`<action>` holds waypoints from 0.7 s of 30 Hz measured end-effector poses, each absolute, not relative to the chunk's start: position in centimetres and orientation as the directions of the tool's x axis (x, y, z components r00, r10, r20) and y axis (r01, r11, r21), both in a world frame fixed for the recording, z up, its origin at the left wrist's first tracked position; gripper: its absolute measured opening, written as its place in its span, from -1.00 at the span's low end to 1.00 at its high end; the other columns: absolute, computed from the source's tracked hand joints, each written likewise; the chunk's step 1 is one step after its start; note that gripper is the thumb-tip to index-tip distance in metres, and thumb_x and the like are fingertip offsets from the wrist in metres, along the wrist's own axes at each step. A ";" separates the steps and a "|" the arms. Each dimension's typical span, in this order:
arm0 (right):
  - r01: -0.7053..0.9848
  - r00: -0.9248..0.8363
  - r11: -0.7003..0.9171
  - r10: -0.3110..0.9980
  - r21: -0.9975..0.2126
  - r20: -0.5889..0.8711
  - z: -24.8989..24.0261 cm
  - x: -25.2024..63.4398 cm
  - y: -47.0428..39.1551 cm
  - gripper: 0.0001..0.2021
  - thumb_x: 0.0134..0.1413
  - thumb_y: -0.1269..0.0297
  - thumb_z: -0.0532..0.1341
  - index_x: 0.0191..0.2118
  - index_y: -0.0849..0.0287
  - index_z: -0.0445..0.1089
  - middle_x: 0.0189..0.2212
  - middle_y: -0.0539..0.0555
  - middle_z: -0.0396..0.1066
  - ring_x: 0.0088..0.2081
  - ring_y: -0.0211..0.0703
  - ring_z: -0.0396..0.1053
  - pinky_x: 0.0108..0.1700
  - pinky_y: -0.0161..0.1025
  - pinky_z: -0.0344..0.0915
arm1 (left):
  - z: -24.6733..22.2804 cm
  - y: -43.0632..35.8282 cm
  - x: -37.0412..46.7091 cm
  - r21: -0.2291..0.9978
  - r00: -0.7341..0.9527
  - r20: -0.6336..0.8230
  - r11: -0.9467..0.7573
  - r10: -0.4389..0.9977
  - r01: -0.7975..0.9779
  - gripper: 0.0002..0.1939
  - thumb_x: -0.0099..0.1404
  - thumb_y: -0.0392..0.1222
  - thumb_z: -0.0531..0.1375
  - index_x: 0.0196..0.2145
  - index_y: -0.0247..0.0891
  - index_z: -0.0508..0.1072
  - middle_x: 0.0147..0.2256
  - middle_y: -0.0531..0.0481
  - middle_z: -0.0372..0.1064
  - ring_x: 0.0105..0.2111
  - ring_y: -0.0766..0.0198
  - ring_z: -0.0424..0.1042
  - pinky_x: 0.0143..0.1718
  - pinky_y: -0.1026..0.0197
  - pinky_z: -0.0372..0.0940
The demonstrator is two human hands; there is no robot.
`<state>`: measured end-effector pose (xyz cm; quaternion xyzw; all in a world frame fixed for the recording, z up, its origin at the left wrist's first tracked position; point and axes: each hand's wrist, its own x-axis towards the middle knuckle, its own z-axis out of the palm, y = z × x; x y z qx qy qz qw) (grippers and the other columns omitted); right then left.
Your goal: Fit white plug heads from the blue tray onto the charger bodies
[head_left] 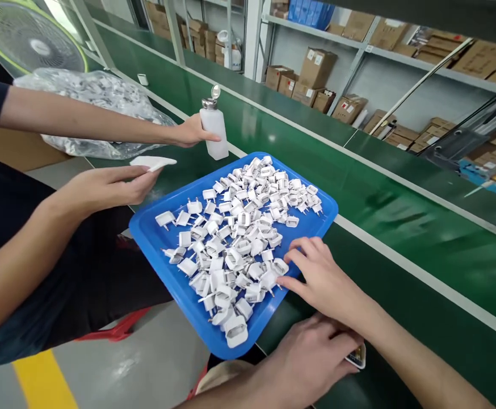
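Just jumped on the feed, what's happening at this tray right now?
A blue tray piled with small white plug parts sits at the edge of a green conveyor belt. The wearer's right hand reaches in, fingertips on the parts at the near edge; the left hand is closed around a small object below. A co-worker on the left holds a white dispenser bottle upright on the belt with one hand and a white cloth in the other.

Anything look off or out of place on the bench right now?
The blue tray of white plugs sits askew, its left corner hanging past the green bench edge over the floor. The bottle in a co-worker's hand has its cap flipped open. No plugs lie outside the tray.
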<state>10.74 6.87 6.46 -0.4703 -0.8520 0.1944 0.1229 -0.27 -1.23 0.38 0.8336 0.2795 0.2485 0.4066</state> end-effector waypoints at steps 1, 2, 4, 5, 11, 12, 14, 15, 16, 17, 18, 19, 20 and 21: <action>0.750 -0.548 0.480 0.836 -0.456 -0.021 6.6 10.0 7.5 -0.84 0.29 0.19 0.33 -0.20 0.11 0.37 -0.05 0.14 0.37 0.01 0.15 0.28 0.08 0.19 0.32 | 0.3 -1.4 -0.3 0.816 0.708 0.191 -0.511 0.680 0.270 -0.67 0.40 -0.18 0.31 0.10 -0.10 0.43 0.05 -0.03 0.47 0.08 0.12 0.45 0.15 0.16 0.37; 0.739 -0.558 0.470 0.828 -0.483 -0.048 6.8 9.6 7.9 -0.85 0.31 0.23 0.31 -0.25 0.11 0.35 -0.07 0.12 0.38 0.01 0.12 0.28 0.09 0.17 0.32 | 0.1 -1.5 -0.3 0.813 0.700 0.196 -0.513 0.687 0.276 -0.67 0.42 -0.17 0.29 0.11 -0.08 0.42 0.05 -0.03 0.46 0.09 0.13 0.44 0.14 0.16 0.37; 0.701 -0.550 0.428 0.834 -0.571 -0.049 7.0 9.7 8.1 -0.86 0.36 0.32 0.24 -0.28 0.10 0.31 0.00 0.09 0.37 0.08 0.07 0.30 0.15 0.12 0.29 | -0.1 -1.6 -0.3 0.808 0.694 0.204 -0.519 0.691 0.279 -0.69 0.44 -0.17 0.27 0.11 -0.06 0.42 0.02 -0.02 0.46 0.07 0.13 0.44 0.09 0.18 0.39; 0.672 -0.534 0.402 0.845 -0.623 -0.031 7.0 10.2 7.9 -0.87 0.38 0.34 0.20 -0.27 0.09 0.30 0.07 0.09 0.35 0.13 0.05 0.30 0.17 0.09 0.29 | -0.1 -1.6 -0.3 0.809 0.692 0.209 -0.520 0.691 0.275 -0.70 0.44 -0.17 0.26 0.10 -0.06 0.43 0.00 -0.01 0.47 0.05 0.14 0.45 0.07 0.19 0.40; 0.293 -0.360 0.221 0.927 -0.930 0.107 7.2 15.1 4.2 -0.91 0.49 0.23 0.09 -0.15 0.05 0.22 0.24 0.16 0.29 0.11 -0.05 0.44 0.09 -0.03 0.43 | 0.5 -1.2 0.1 0.814 0.679 0.211 -0.511 0.703 0.277 -0.70 0.39 -0.29 0.28 0.04 -0.10 0.43 -0.06 -0.02 0.47 -0.02 0.11 0.46 -0.02 0.16 0.41; 0.254 -0.327 0.213 0.937 -0.943 0.123 7.2 16.0 3.4 -0.92 0.48 0.24 0.10 -0.14 0.05 0.22 0.20 0.17 0.33 0.05 -0.07 0.47 0.04 -0.06 0.45 | 0.7 -1.1 0.4 0.811 0.679 0.197 -0.506 0.708 0.293 -0.69 0.39 -0.32 0.28 0.05 -0.12 0.41 -0.04 -0.03 0.46 -0.02 0.10 0.45 -0.02 0.14 0.41; 0.227 -0.266 0.223 0.951 -0.948 0.160 6.9 17.7 1.9 -0.93 0.45 0.26 0.16 -0.15 0.05 0.24 0.06 0.16 0.39 -0.06 -0.13 0.47 -0.05 -0.13 0.47 | 1.0 -1.0 1.0 0.796 0.677 0.157 -0.498 0.719 0.344 -0.72 0.38 -0.35 0.27 0.01 -0.17 0.39 -0.05 -0.04 0.45 -0.04 0.08 0.44 -0.03 0.09 0.41; 0.232 -0.236 0.233 0.955 -0.944 0.178 6.7 18.6 1.1 -0.92 0.42 0.28 0.20 -0.15 0.05 0.26 0.00 0.13 0.40 -0.11 -0.15 0.45 -0.09 -0.16 0.47 | 1.0 -0.9 1.3 0.784 0.674 0.133 -0.494 0.727 0.377 -0.75 0.38 -0.36 0.26 -0.03 -0.20 0.39 -0.07 -0.05 0.45 -0.06 0.07 0.44 -0.06 0.06 0.40; 0.247 -0.210 0.241 0.959 -0.939 0.191 6.4 19.4 0.4 -0.91 0.38 0.29 0.24 -0.15 0.05 0.29 -0.05 0.11 0.39 -0.14 -0.17 0.44 -0.11 -0.18 0.47 | 1.1 -0.9 1.7 0.769 0.671 0.111 -0.491 0.733 0.409 -0.79 0.38 -0.38 0.25 -0.07 -0.21 0.38 -0.10 -0.04 0.44 -0.09 0.06 0.43 -0.09 0.04 0.39; 0.272 -0.189 0.243 0.962 -0.931 0.196 6.2 20.3 -0.3 -0.90 0.34 0.31 0.29 -0.15 0.05 0.32 -0.07 0.10 0.38 -0.15 -0.17 0.43 -0.13 -0.20 0.47 | 1.1 -0.9 2.1 0.756 0.667 0.097 -0.491 0.739 0.434 -0.82 0.38 -0.38 0.24 -0.10 -0.22 0.37 -0.13 -0.04 0.43 -0.11 0.06 0.42 -0.12 0.03 0.38; 0.305 -0.170 0.240 0.966 -0.922 0.195 5.9 21.2 -1.1 -0.88 0.30 0.31 0.33 -0.14 0.04 0.36 -0.08 0.09 0.36 -0.16 -0.17 0.42 -0.15 -0.21 0.47 | 1.0 -1.0 2.5 0.747 0.661 0.093 -0.491 0.744 0.448 -0.84 0.39 -0.38 0.23 -0.12 -0.22 0.37 -0.15 -0.02 0.42 -0.13 0.06 0.41 -0.14 0.02 0.36; 0.343 -0.151 0.232 0.970 -0.910 0.191 5.6 22.0 -1.8 -0.86 0.27 0.31 0.36 -0.14 0.04 0.39 -0.09 0.09 0.36 -0.17 -0.17 0.42 -0.17 -0.22 0.47 | 0.9 -1.1 2.8 0.747 0.653 0.098 -0.489 0.751 0.450 -0.85 0.40 -0.37 0.23 -0.12 -0.20 0.36 -0.16 -0.01 0.42 -0.14 0.07 0.39 -0.14 0.02 0.34; 0.380 -0.132 0.223 0.974 -0.898 0.186 5.4 22.8 -2.5 -0.85 0.25 0.31 0.38 -0.15 0.04 0.41 -0.09 0.09 0.36 -0.17 -0.16 0.42 -0.19 -0.22 0.47 | 0.8 -1.2 3.2 0.753 0.643 0.106 -0.483 0.758 0.446 -0.84 0.41 -0.35 0.24 -0.11 -0.19 0.36 -0.15 0.01 0.42 -0.15 0.08 0.39 -0.13 0.01 0.33; 0.411 -0.117 0.211 0.977 -0.887 0.179 5.1 23.5 -3.1 -0.86 0.23 0.31 0.39 -0.15 0.04 0.44 -0.09 0.10 0.37 -0.16 -0.14 0.43 -0.20 -0.22 0.47 | 0.7 -1.3 3.5 0.763 0.632 0.114 -0.475 0.767 0.439 -0.83 0.41 -0.33 0.24 -0.10 -0.17 0.36 -0.14 0.03 0.43 -0.14 0.09 0.38 -0.12 0.01 0.31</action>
